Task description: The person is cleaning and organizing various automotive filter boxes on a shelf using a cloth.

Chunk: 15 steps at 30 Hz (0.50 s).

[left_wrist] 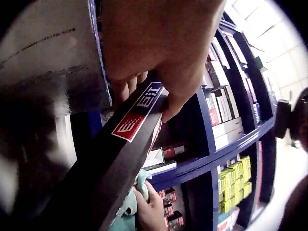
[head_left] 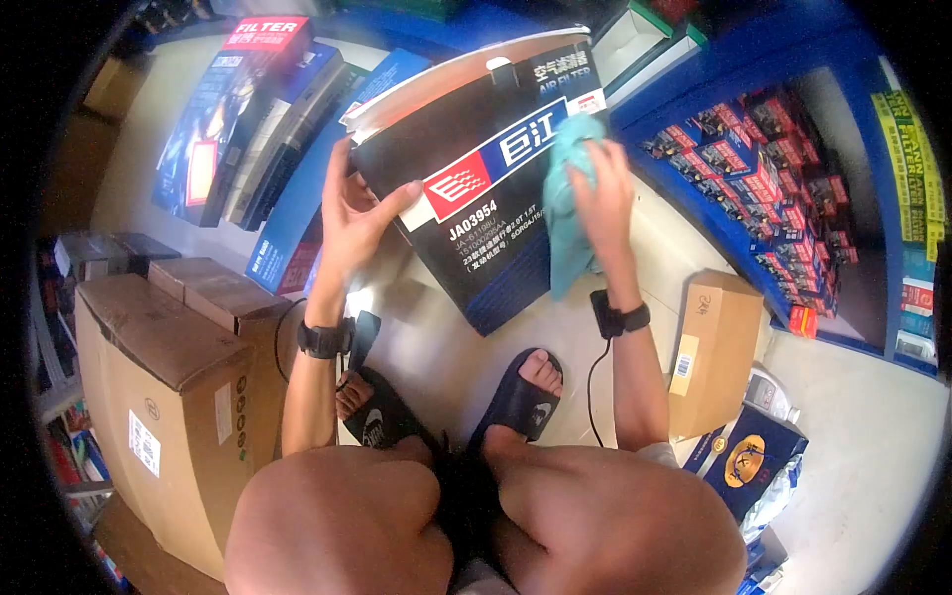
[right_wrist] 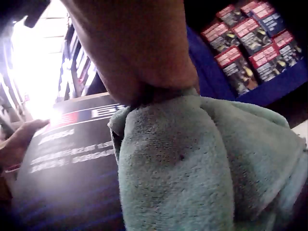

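A black air filter box (head_left: 506,273) with a red and blue logo is tilted in front of my knees. My left hand (head_left: 355,223) grips its left edge, thumb on the printed face and fingers behind, as the left wrist view also shows. In my right hand (head_left: 607,203) is a teal cloth (head_left: 567,233), held against the box's right side. Folds of the cloth (right_wrist: 175,159) hang down over the box's face in the right wrist view and hide part of the printing. The right fingertips are hidden there.
Brown cartons (head_left: 164,367) stand at the left, another carton (head_left: 716,342) at the right. Blue shelving (head_left: 659,208) holds several small red boxes (head_left: 783,183). Filter boxes (head_left: 233,129) stand at the back left. A blue box (head_left: 759,451) lies near my right knee.
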Motion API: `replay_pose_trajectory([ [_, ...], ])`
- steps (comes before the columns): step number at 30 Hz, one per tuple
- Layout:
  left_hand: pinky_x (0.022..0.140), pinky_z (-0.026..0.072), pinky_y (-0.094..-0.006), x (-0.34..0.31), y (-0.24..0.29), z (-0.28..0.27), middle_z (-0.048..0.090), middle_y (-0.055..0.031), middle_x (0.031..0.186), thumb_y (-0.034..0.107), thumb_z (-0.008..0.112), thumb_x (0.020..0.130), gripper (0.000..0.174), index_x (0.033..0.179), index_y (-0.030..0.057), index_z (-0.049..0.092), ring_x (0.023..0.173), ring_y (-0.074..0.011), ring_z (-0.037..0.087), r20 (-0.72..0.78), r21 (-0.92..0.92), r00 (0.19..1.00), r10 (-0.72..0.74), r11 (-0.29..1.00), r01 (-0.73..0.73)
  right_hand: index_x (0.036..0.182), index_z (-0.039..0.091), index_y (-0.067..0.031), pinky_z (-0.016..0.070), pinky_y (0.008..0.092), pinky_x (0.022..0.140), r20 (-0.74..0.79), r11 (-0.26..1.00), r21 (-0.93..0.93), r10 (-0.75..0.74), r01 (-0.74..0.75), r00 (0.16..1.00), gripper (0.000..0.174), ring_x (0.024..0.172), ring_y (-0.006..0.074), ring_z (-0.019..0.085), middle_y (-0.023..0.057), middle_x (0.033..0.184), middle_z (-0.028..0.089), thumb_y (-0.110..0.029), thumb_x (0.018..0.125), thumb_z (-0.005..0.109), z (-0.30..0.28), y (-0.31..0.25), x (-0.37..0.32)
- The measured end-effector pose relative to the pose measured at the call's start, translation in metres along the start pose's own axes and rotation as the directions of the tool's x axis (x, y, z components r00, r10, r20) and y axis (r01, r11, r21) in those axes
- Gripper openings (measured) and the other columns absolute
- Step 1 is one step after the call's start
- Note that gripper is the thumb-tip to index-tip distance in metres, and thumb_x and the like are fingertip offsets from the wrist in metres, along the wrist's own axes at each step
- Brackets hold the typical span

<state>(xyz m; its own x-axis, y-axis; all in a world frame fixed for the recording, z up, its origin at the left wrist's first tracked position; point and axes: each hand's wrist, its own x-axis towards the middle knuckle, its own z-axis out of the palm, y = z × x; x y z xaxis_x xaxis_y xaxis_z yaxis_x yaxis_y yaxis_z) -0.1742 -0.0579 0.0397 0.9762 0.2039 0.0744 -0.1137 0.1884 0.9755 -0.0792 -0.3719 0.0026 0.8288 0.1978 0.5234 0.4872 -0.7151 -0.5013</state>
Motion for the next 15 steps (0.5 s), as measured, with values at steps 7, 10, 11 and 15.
replay_pose_trajectory([
  [7, 0.105, 0.0568, -0.0389, -0.002, -0.003, 0.0, 0.066, -0.02, 0.137, -0.008, 0.082, 0.088, 0.076, 0.151, -0.0025, 0.04, 0.122, -0.0256, 0.068, -0.043, 0.012, 0.997, 0.072, 0.997, -0.071, 0.132, 0.071, -0.0089, 0.0555, 0.0463, 0.094, 0.265, 0.952, 0.167, -0.295, 0.257, 0.918, 0.056, 0.109, 0.0363, 0.063, 0.0159, 0.13, 0.061, -0.007, 0.076, 0.078, 0.005, -0.122, -0.05],
  [10, 0.111, 0.0516, -0.0386, 0.0, 0.005, -0.003, 0.059, -0.0212, 0.147, 0.0, 0.087, 0.086, 0.097, 0.163, -0.0055, 0.029, 0.129, -0.0259, 0.062, -0.022, 0.075, 0.999, 0.026, 0.997, -0.024, 0.132, 0.072, -0.0084, 0.0548, 0.0477, 0.092, 0.231, 0.957, 0.174, -0.27, 0.233, 0.935, 0.059, 0.107, 0.0387, 0.063, 0.0171, 0.128, 0.062, -0.004, 0.074, 0.077, 0.008, -0.123, -0.048],
  [11, 0.111, 0.0514, -0.0394, 0.0, 0.007, -0.004, 0.058, -0.0211, 0.148, -0.001, 0.087, 0.085, 0.097, 0.163, -0.0052, 0.029, 0.13, -0.0262, 0.062, -0.013, 0.093, 1.0, 0.02, 0.995, -0.019, 0.132, 0.072, -0.0087, 0.0547, 0.0474, 0.09, 0.195, 0.958, 0.16, -0.268, 0.239, 0.943, 0.059, 0.105, 0.0385, 0.062, 0.0167, 0.128, 0.062, -0.004, 0.074, 0.076, 0.009, -0.122, -0.047],
  [15, 0.103, 0.0564, -0.0389, -0.002, 0.019, -0.004, 0.068, -0.0192, 0.134, -0.008, 0.082, 0.087, 0.076, 0.151, 0.0002, 0.041, 0.122, -0.0255, 0.068, -0.016, 0.025, 0.988, 0.154, 0.988, -0.154, 0.133, 0.072, -0.0099, 0.0537, 0.0478, 0.092, 0.189, 0.947, 0.158, -0.306, 0.279, 0.933, 0.06, 0.107, 0.0387, 0.061, 0.0177, 0.129, 0.061, -0.003, 0.074, 0.075, 0.011, -0.125, -0.047],
])
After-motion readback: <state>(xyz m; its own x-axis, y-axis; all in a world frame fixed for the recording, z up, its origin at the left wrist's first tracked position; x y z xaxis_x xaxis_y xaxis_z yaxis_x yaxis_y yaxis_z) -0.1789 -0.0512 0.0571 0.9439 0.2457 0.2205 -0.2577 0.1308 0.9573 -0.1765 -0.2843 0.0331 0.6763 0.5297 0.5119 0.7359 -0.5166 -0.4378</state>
